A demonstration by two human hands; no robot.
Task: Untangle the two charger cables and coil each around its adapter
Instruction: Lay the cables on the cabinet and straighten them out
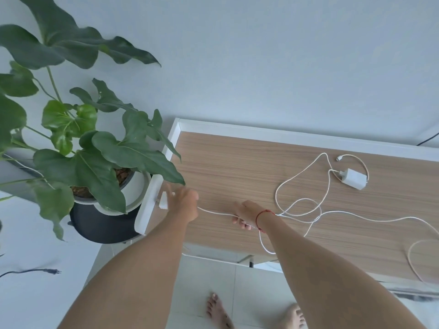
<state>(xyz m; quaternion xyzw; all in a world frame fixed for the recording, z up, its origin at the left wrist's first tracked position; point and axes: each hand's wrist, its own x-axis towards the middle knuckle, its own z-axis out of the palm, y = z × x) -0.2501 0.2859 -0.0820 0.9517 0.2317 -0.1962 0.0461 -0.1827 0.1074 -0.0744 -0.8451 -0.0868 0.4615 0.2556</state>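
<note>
My left hand (184, 203) grips a white adapter (164, 200) at the left end of the wooden table (225, 162). A white cable (213, 212) runs taut from that hand to my right hand (244, 216), whose fingers curl around it. Past my right wrist the cable loops and crosses itself (299, 210), then trails right along the table (380, 218). A second white adapter (354, 179) lies at the back right with its own short cable (356, 160) curled beside it. A longer white strand (306, 172) leads from there into the tangle.
A large potted plant (95, 153) stands just left of the table, its leaves overhanging the table corner near my left hand. A black plug and cord (50, 271) lie on the floor at lower left. My bare feet (218, 309) show below the table's front edge.
</note>
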